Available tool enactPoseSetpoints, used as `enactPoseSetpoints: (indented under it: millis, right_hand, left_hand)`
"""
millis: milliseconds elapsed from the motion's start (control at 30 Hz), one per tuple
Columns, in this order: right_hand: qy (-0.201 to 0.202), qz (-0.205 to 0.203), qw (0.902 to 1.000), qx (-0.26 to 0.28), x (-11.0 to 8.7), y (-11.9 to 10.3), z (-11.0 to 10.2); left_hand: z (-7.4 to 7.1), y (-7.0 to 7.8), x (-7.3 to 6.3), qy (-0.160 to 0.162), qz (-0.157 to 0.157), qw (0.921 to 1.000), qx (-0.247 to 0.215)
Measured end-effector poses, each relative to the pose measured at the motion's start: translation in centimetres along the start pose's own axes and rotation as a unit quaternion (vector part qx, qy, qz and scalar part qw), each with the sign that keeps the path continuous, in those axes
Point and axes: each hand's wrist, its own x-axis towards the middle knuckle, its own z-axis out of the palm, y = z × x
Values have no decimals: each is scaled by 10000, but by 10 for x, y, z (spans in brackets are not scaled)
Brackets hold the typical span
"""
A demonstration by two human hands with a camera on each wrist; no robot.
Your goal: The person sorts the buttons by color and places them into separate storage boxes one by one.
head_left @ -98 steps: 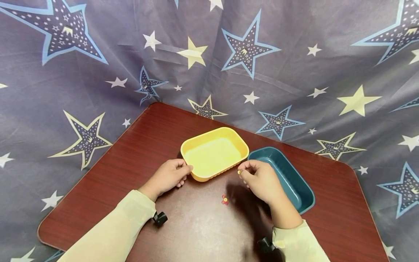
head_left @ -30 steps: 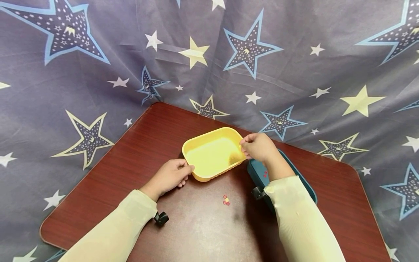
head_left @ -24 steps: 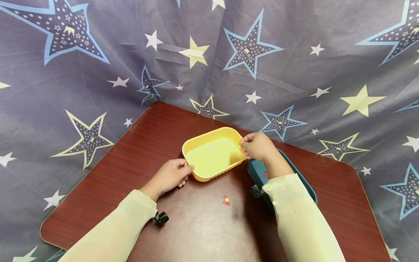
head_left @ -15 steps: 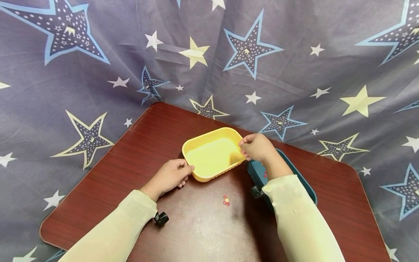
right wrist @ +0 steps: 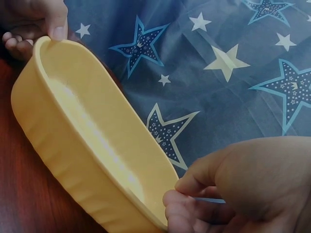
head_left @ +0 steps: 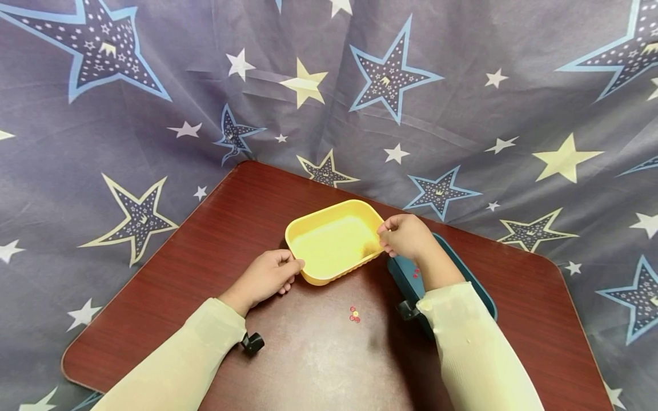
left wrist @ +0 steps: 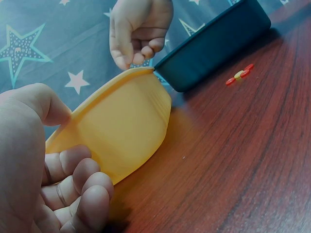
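My left hand (head_left: 267,278) holds the near left end of a yellow plastic bin (left wrist: 121,124), thumb over its rim and fingers curled against the outside wall. At the bin's opposite end, my right hand (head_left: 408,237) has its thumb and fingers bent close together by the rim. Whether those fingertips touch the rim or pinch something small, I cannot tell. A shadow falls inside the bin beneath them. Small round red pieces (head_left: 352,318) lie around a yellow piece (left wrist: 238,74) on the table, in front of the bins.
A dark teal bin (head_left: 465,271) stands right of the yellow one, partly covered by my right forearm. Small red pieces (head_left: 416,273) show in it. Star-printed cloth (head_left: 329,103) hangs behind the reddish-brown table (head_left: 247,200).
From over the teal bin with a small yellow piece pinched, my right hand has moved to the yellow bin's right end, then drawn back slightly. My left hand stays put.
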Motion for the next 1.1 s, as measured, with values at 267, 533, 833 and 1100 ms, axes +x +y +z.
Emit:
enactPoseSetpoints:
  millis: [267,533,833,1100]
  right_hand:
    - [16,-103,9996,-245,-15,0,1]
    - [-179,-248,9990,-321,-32,-2,5]
    - [-279,-630,9970,-345,-56,8,18]
    - [-446,-866,9946,-354,-77,23,41]
  left_hand:
    - [0,-2,1,23,-17,10000,-35]
    - [-1,-1,2,27,-1,10000,-36]
    - [-1,1,0,36,-2,10000,50]
    - [0,0,1,31,22,10000,81]
